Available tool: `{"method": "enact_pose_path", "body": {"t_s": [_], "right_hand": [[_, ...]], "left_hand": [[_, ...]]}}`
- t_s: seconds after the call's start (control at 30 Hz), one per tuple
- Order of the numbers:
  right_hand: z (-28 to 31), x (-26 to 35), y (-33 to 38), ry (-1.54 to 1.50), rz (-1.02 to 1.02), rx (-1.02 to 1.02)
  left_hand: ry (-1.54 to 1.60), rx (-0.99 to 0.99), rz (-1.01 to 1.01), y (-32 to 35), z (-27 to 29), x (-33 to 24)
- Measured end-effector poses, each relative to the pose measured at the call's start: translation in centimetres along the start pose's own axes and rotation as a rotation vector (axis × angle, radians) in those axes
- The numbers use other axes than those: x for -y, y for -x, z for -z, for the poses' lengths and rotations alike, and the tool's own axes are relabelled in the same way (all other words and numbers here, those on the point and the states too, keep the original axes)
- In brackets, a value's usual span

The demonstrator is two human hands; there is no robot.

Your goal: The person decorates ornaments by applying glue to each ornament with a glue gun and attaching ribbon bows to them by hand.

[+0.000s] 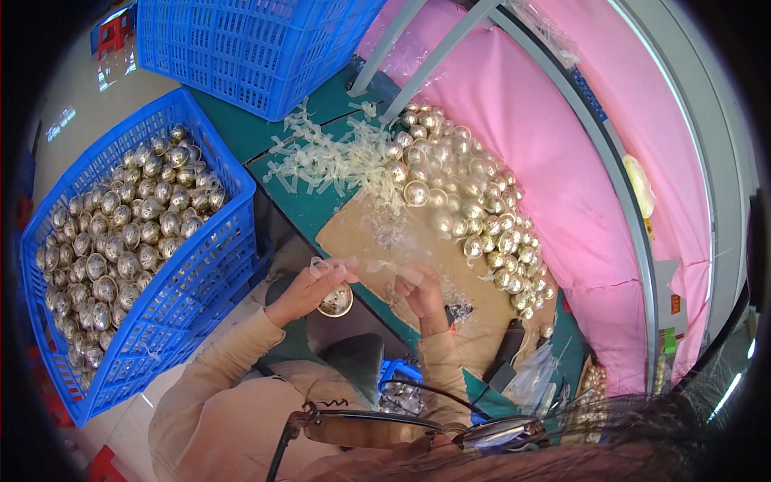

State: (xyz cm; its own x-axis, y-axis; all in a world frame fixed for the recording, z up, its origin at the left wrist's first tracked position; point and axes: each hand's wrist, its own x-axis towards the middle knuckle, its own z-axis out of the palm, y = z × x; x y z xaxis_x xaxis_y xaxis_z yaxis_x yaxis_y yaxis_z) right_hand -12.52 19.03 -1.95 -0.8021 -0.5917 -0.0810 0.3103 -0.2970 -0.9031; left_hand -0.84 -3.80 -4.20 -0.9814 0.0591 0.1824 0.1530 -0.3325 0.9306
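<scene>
My left hand (303, 294) is closed on a shiny silver-gold ball ornament (336, 302), which hangs just under the fingers at the table's near edge. A loop of pale, see-through ribbon (320, 267) stands up at those fingertips. My right hand (421, 292) is closed in a pinch over the brown cardboard sheet (353, 233). From its fingertips a thin translucent ribbon strip (389, 266) reaches toward my left hand; its outline is blurred. Beyond both hands lie a heap of pale ribbon bows (337, 161) and a pile of similar ball ornaments (482, 209).
A blue plastic crate (185, 281) full of ball ornaments stands at the left. Another blue crate (257, 56) sits at the far edge of the green table (297, 205). Grey metal bars (618, 185) and pink sheeting (538, 153) border the right. A dark box-shaped object (506, 353) lies near my right forearm.
</scene>
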Motion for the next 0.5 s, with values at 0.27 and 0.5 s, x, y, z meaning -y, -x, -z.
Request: {"method": "enact_pose_path", "body": {"t_s": [0.27,0.5], "right_hand": [[-2.1,3.6,1.0,0.554,-0.285,0.07],[-4.5,3.6,1.3,0.636,-0.55,0.199]], "left_hand": [[-0.39,0.244,-0.179,0.2,-1.7,-3.7],[-0.589,0.461,0.038,-0.4,-2.9,-2.4]]}}
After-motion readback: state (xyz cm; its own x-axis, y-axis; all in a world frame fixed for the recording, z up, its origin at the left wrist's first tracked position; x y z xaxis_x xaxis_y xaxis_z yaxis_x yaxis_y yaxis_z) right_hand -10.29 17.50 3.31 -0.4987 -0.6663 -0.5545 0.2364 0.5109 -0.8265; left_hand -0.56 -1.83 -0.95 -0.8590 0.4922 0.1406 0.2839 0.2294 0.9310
